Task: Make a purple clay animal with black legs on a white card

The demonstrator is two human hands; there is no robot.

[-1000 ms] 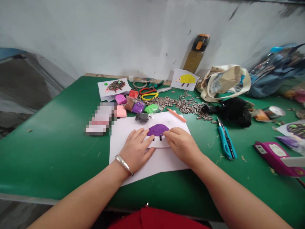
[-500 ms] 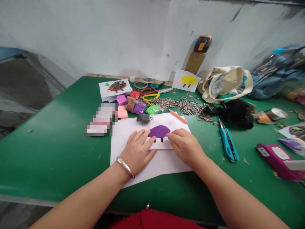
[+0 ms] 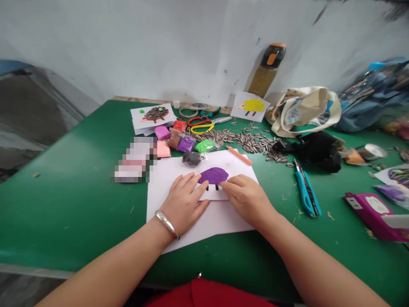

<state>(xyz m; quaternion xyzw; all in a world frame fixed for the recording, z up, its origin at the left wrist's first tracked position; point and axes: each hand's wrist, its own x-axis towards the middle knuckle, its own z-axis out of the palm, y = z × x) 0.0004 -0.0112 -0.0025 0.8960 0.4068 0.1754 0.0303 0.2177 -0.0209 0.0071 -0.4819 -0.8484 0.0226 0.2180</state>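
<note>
A flattened purple clay body (image 3: 213,175) with two short black legs (image 3: 217,187) lies on a small white card (image 3: 212,196), which rests on larger white paper (image 3: 204,221). Spread flat across the card's left side, my left hand (image 3: 184,199) touches the clay's left edge with its fingertips. My right hand (image 3: 246,197) is curled at the card's right side, thumb and fingers pinched together by the clay's lower right edge. Anything between those fingertips is hidden. Beyond the clay sit a black clay packet (image 3: 192,158) and an orange clay tool (image 3: 239,155).
Clay packets (image 3: 186,144), scissors (image 3: 204,125) and scattered sunflower seeds (image 3: 252,143) lie behind the paper. A yellow hedgehog card (image 3: 250,106) leans against a bottle (image 3: 266,72). To the right are a teal utility knife (image 3: 306,189), a black bag (image 3: 316,152) and a magenta box (image 3: 377,215).
My right hand's fingertips have shifted slightly left and down along the clay's lower right edge. My left hand stays in place on the card. The camera view has shifted slightly.
</note>
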